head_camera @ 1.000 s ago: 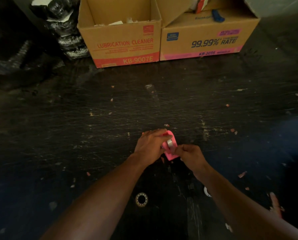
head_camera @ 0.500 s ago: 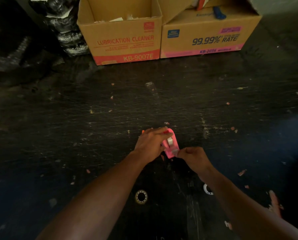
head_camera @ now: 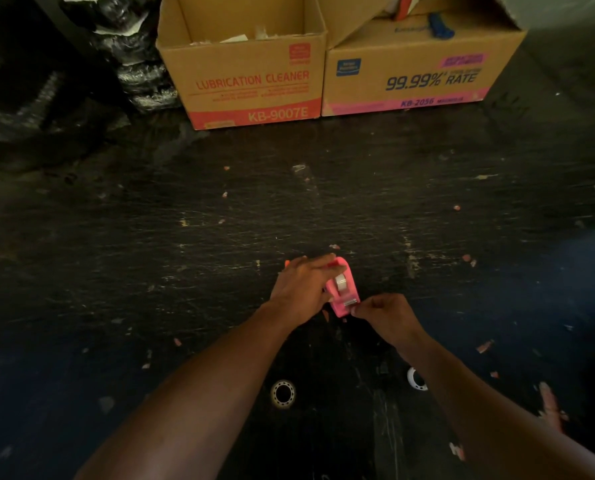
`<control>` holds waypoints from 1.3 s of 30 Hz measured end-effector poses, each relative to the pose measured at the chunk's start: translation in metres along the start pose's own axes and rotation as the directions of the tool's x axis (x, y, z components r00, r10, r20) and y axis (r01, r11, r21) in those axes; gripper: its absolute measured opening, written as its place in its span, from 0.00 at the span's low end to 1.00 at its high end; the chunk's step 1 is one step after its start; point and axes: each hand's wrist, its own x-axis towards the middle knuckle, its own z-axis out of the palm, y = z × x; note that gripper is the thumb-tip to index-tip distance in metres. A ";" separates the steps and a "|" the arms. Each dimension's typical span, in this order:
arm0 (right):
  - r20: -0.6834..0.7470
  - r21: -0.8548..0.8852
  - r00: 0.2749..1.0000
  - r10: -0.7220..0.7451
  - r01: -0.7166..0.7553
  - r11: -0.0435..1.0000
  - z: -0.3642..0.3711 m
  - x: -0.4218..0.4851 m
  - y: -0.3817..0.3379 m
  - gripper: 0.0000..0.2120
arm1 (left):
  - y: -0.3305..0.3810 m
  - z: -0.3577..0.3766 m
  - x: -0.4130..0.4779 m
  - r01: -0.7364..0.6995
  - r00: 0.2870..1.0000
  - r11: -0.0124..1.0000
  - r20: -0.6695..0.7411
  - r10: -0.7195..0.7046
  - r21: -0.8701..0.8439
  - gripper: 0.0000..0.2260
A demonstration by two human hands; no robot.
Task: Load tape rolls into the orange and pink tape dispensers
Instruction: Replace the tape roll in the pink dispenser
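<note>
The pink tape dispenser point(head_camera: 345, 299) stands on the dark table with a tape roll point(head_camera: 340, 282) seated in its cradle. My left hand point(head_camera: 301, 287) grips the dispenser's left side and back. A sliver of orange point(head_camera: 286, 263) shows behind that hand; I cannot tell what it is. My right hand point(head_camera: 384, 315) is pinched at the dispenser's near end, by the metal cutter point(head_camera: 349, 302); the tape end itself is too small to see. Two tape rings lie near me: one point(head_camera: 283, 393) between my forearms, another point(head_camera: 414, 378) partly hidden by my right forearm.
Two cardboard boxes stand at the far edge: an open one marked LUBRICATION CLEANER point(head_camera: 251, 81) and one marked 99.99% RATE point(head_camera: 424, 77). Black wrapped bundles point(head_camera: 137, 57) sit to their left. Small paper scraps dot the scratched table point(head_camera: 150, 254).
My right hand has drawn back from over the roll toward the cutter end of the dispenser. My left hand keeps its hold on the dispenser.
</note>
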 end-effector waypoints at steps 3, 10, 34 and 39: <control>-0.004 -0.001 1.000 0.000 0.000 1.000 0.000 0.001 0.000 0.06 | 0.001 -0.001 0.000 -0.004 1.000 1.000 0.007 0.004 -0.008 0.28; -0.044 -0.005 0.999 -0.026 0.026 1.000 0.005 -0.001 0.002 0.08 | -0.001 -0.008 0.008 -0.012 0.999 0.999 0.050 0.015 -0.052 0.31; -0.004 -0.042 0.992 -0.126 0.126 0.991 -0.023 -0.001 0.010 0.19 | -0.022 -0.021 -0.026 0.171 0.985 0.974 0.052 -0.165 -0.148 0.45; 0.136 -0.371 0.960 -0.245 0.279 0.886 -0.032 -0.002 0.000 0.49 | -0.048 -0.025 -0.054 0.243 0.960 0.964 0.169 -0.223 -0.107 0.58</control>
